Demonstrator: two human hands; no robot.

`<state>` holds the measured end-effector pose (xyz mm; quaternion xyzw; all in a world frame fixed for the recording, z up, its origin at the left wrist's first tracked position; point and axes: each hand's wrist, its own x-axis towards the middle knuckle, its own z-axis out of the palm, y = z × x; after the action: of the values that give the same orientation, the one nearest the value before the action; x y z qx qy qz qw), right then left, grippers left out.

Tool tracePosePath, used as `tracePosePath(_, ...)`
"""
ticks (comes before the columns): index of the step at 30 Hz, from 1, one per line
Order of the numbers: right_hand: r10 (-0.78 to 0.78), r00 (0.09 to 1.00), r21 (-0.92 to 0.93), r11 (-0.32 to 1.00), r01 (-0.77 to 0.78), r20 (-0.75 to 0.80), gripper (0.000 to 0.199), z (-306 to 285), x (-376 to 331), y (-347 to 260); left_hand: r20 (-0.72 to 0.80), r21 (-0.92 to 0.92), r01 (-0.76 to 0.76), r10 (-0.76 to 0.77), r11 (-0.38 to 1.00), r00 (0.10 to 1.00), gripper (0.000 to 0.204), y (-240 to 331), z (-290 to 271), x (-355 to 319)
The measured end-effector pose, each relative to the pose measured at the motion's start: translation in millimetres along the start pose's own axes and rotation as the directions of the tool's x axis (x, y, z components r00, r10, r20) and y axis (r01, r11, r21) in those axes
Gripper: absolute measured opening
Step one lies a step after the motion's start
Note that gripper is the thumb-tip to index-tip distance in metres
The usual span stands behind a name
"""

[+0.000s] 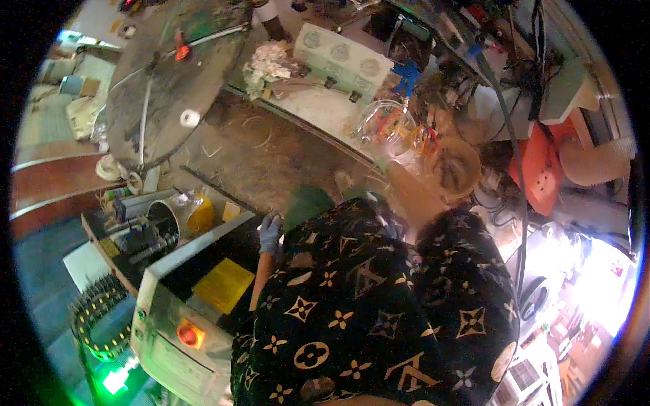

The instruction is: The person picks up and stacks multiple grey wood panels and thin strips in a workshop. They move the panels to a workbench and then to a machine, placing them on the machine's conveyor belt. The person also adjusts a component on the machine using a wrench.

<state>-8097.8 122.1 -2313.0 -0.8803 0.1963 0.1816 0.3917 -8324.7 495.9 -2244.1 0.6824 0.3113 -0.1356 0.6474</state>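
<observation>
— Where is the left hand [269, 233] sitting?
— Gloved in pale blue, it is hovering at the rim of the grey machine housing [203, 247], just above the yellow sheet [223, 284]; whether it is gripping anything, I cannot tell.
— And the right hand?
— It is lying hidden under the patterned black sleeve [467, 298].
— Any open room?
— Bare brown floor [271, 159] is stretching between the round dark disc [169, 81] and the cluttered table [318, 108].
</observation>
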Motion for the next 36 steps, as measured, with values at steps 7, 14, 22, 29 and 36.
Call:
tracePosePath(7,0.134,0.976,-0.344,0.92,-0.186,-0.169,0.072,22.3,1.9,-77.3,0.232,0.524,-0.206,0.094,0.826,0.968,0.029,46.0,-72.6,67.1)
tracePosePath(14,0.204,0.88,-0.153,0.944,-0.294,-0.429,0.047,9.1,0.7,-33.5,0.322,0.762,-0.297,0.062,0.576,0.945,0.034,120.6,-129.2,173.9)
tracePosePath(22,0.214,0.792,0.194,0.973,-0.123,-0.571,0.029,47.0,49.0,-6.2,0.491,0.638,-0.347,-0.016,0.688,0.871,0.028,167.1,-76.1,231.5)
tracePosePath(29,0.145,0.981,0.964,0.25,0.09,-0.13,0.016,57.1,-19.0,-78.6,0.562,0.42,-0.002,-0.258,0.908,0.786,0.035,195.7,87.0,206.5)
tracePosePath(36,-0.025,0.994,0.728,0.678,0.097,-0.109,0.03,65.9,-19.1,-98.3,0.397,0.104,0.303,-0.319,0.947,0.861,0.029,162.6,169.2,221.3)
